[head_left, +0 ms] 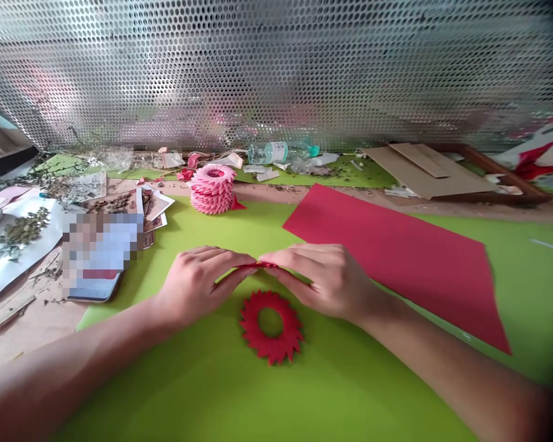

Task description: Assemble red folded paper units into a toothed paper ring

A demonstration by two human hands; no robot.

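Between them, my left hand and my right hand pinch a small folded red paper piece, seen edge-on. Thumbs press from below and fingers from above, with the fingertips almost meeting; much of the piece is hidden. Just below on the green surface lies a flat red paper ring with a toothed outer edge and a round hole. Beyond my left hand stands a pink and white stack of toothed paper rings, a red pointed scrap at its side.
A large red paper sheet lies right. A phone, partly pixelated, rests left near small photos. Along the perforated metal panel are a plastic bottle, scraps and a cardboard piece. Dried leaves lie far left.
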